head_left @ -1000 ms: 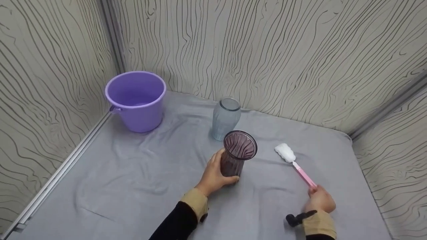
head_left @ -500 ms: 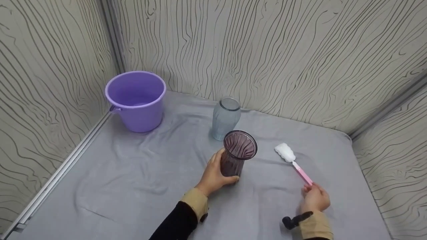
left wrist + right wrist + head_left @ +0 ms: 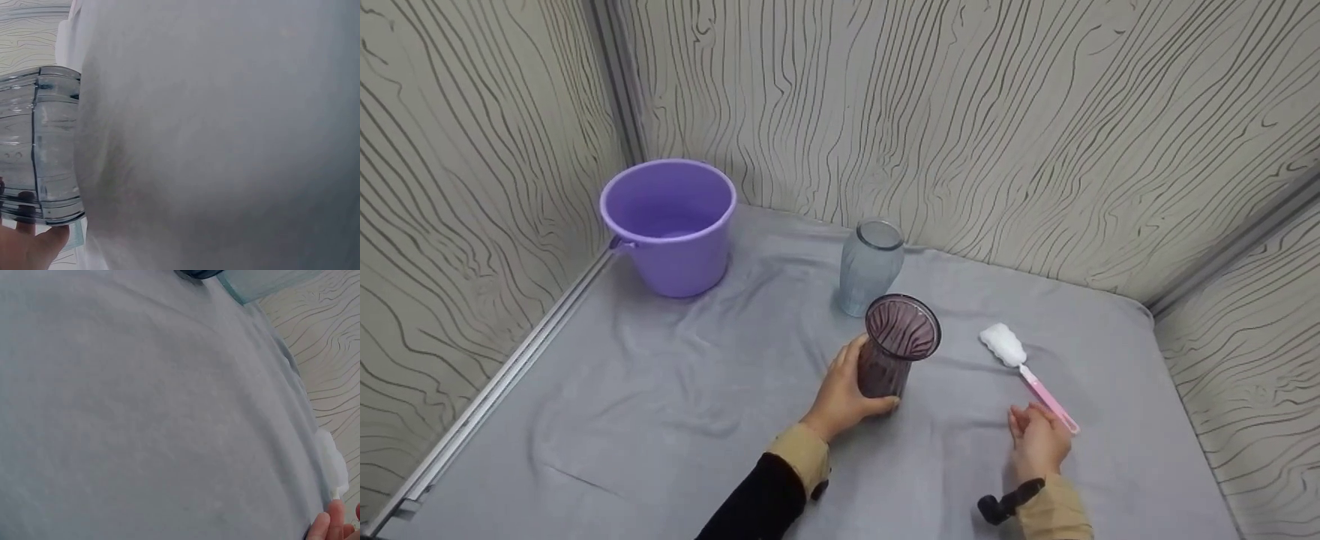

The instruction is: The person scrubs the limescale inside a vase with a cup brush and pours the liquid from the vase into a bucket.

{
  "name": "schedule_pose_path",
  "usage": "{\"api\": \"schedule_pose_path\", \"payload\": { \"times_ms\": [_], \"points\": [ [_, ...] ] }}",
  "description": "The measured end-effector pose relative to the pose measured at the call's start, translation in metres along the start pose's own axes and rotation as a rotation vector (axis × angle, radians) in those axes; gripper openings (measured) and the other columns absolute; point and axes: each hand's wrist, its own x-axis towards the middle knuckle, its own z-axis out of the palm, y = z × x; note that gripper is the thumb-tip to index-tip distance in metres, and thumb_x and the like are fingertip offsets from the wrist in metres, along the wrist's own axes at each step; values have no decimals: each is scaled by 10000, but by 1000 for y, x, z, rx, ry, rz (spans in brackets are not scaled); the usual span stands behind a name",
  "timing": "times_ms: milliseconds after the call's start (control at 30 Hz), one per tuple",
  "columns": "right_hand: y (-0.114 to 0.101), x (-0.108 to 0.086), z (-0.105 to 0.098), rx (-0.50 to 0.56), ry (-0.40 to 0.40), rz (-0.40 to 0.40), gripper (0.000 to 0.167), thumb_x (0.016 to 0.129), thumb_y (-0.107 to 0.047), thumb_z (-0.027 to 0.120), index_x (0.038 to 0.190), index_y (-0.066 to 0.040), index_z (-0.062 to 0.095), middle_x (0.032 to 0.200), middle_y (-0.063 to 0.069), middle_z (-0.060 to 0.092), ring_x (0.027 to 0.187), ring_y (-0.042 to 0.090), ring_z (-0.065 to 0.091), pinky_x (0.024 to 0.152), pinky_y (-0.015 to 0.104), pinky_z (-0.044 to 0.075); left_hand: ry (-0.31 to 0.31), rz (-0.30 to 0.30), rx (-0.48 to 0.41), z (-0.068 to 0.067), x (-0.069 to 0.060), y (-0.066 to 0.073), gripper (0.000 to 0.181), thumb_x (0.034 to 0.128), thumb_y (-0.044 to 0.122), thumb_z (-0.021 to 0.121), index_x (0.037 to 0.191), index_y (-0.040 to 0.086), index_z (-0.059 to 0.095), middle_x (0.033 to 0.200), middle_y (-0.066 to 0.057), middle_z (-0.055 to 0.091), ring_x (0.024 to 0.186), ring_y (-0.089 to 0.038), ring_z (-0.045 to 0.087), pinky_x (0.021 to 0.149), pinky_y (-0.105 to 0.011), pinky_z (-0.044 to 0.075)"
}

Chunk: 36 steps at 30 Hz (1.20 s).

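In the head view, a dark purple glass vase [image 3: 883, 371] with a flared rim stands on grey cloth. My left hand [image 3: 840, 397] grips its lower body from the left, thumb across the near side. The left wrist view shows the same ribbed vase [image 3: 53, 146] with fingers [image 3: 48, 244] around it. A bottle brush [image 3: 1046, 394] with white sponge head and pink handle lies to the right. Beside its handle is my right hand [image 3: 1039, 444], fingers loosely bent and holding nothing; whether it still touches the handle I cannot tell. The sponge head [image 3: 333, 464] also shows in the right wrist view.
A pale blue glass vase [image 3: 870, 270] stands just behind the purple one. At the back left, a purple bucket [image 3: 686, 262] sits near the wall corner. Patterned panels [image 3: 810, 105] border the cloth-covered table [image 3: 660, 420] at the back and sides.
My right hand has let go of the brush handle and moved left, uncovering the handle's end. The brush stays on the cloth. My left hand keeps its grip on the purple vase.
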Motion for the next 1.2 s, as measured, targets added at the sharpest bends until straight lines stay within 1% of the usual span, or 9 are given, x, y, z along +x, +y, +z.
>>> {"api": "schedule_pose_path", "payload": {
  "times_ms": [67,233,400,567,667,900,1000,1067,1200],
  "points": [
    [2,-4,6,-7,-38,-13,190,1024,-21,474,1204,23,515,891,27,613,854,91,672,842,236,562,4,2,0,0,0,0,1056,685,315,951,1539,156,349,1467,-101,470,1318,-305,450,1075,-539,387],
    [8,-20,24,-67,-135,-56,226,1050,-59,441,1256,27,476,1147,120,532,982,107,653,944,257,526,4,8,-11,0,1,0,1049,684,312,952,1535,179,354,1463,-100,469,1308,-291,462,1068,-532,397],
    [13,-36,43,-180,-240,-152,276,1040,-50,458,1292,61,462,1286,202,487,1027,110,657,920,259,537,-8,8,-11,0,2,0,1042,704,313,941,1544,187,338,1477,-96,455,1314,-287,457,1071,-532,391],
    [18,-47,57,-211,-353,-226,333,1019,16,470,1340,105,456,1382,273,463,1073,118,649,926,269,539,-21,0,-1,-1,1,1,1046,716,309,933,1552,175,318,1506,-101,429,1337,-293,440,1087,-536,379],
    [22,-55,64,-205,-432,-238,376,1014,46,464,1382,115,430,1438,297,433,1141,172,628,941,272,531,-8,9,11,-1,1,0,1052,702,312,940,1546,164,329,1503,-109,436,1338,-295,444,1086,-536,383],
    [35,-68,78,-260,-612,-292,516,969,101,513,1469,56,392,1519,243,396,1346,367,485,967,233,496,10,32,13,-3,-1,-2,1039,690,320,943,1528,146,354,1481,-112,458,1326,-302,450,1079,-537,385],
    [40,-72,81,-273,-713,-334,600,929,145,506,1498,46,347,1540,240,367,1392,402,421,1026,271,466,7,40,11,-3,-1,-2,1032,697,325,938,1529,150,353,1465,-111,468,1319,-304,457,1077,-537,388],
    [44,-73,83,-293,-779,-352,664,900,156,516,1519,40,307,1555,242,342,1420,406,378,1071,328,441,5,50,14,-3,-1,-2,1031,700,336,935,1530,149,351,1460,-112,472,1319,-305,460,1078,-541,387],
    [50,-76,85,-336,-867,-360,793,844,144,579,1549,53,229,1583,279,282,1474,423,265,1167,470,310,-1,71,14,-4,-1,-2,1026,712,351,928,1532,135,350,1467,-120,470,1338,-309,455,1096,-540,376]
  ]
}}
